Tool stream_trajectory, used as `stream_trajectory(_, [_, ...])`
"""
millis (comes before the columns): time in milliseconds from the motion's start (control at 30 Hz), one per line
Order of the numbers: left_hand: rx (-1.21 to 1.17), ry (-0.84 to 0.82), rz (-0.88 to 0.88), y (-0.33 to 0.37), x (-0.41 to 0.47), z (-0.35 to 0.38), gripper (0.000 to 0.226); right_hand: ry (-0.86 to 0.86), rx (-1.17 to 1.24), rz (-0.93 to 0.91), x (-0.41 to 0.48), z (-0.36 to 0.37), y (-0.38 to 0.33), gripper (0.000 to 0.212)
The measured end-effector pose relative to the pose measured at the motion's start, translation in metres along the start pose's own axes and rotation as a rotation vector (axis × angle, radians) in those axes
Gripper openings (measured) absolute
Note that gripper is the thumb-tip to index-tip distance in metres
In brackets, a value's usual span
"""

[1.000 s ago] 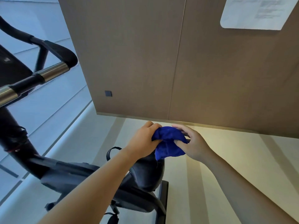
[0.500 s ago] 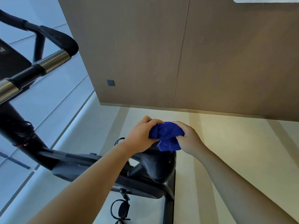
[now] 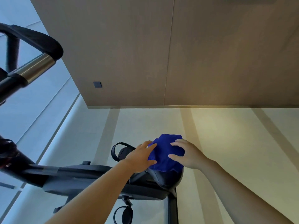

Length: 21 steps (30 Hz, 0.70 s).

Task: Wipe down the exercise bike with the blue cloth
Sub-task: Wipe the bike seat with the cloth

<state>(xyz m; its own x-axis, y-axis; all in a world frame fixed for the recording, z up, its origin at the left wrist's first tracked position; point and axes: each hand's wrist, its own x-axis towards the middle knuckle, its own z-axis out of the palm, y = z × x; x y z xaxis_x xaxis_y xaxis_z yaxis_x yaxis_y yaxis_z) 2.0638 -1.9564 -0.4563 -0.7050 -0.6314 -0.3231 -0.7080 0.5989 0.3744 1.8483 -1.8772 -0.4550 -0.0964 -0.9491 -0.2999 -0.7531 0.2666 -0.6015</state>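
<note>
At the left the handlebar of the bike rises near the camera; its frame runs right to the saddle; the left hand lies with straight fingers on the left side of the cloth, which sits bunched on the saddle; the right hand presses its right side, fingers spread; the hands are apart.

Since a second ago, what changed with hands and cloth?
The left hand and right hand lowered the cloth onto the saddle; their curled grips opened into flatter fingers pressing it. The bike stayed put; only the camera tilted down.
</note>
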Motion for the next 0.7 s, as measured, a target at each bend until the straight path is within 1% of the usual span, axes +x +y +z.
stream_trajectory(100, [-0.026, 0.033, -0.012, -0.014, -0.004, 0.006, 0.062, 0.273, -0.073, -0.047, 0.014, 0.014, -0.022, 0.039])
stream_trajectory(167, [-0.041, 0.061, -0.032, -0.022, -0.005, 0.007, 0.058, 0.354, -0.145, -0.026, 0.026, 0.024, -0.04, 0.038])
stream_trajectory(267, [-0.033, 0.116, -0.065, -0.032, -0.004, 0.011, 0.053, 0.312, -0.29, 0.113, 0.044, 0.045, -0.055, 0.046])
stream_trajectory(367, [0.004, 0.211, -0.093, -0.04, 0.0, 0.018, 0.048, 0.234, -0.407, 0.259, 0.054, 0.066, -0.05, 0.054])
stream_trajectory(400, [0.012, 0.244, -0.105, -0.043, 0.002, 0.02, 0.047, 0.232, -0.432, 0.284, 0.054, 0.071, -0.046, 0.056])
stream_trajectory(600, [-0.001, 0.327, -0.165, -0.048, 0.031, 0.026, 0.043, 0.342, -0.478, 0.394, 0.046, 0.098, -0.037, 0.07])
stream_trajectory(700, [-0.006, 0.293, -0.144, -0.045, 0.049, 0.034, 0.044, 0.369, -0.469, 0.426, 0.055, 0.096, -0.037, 0.07])
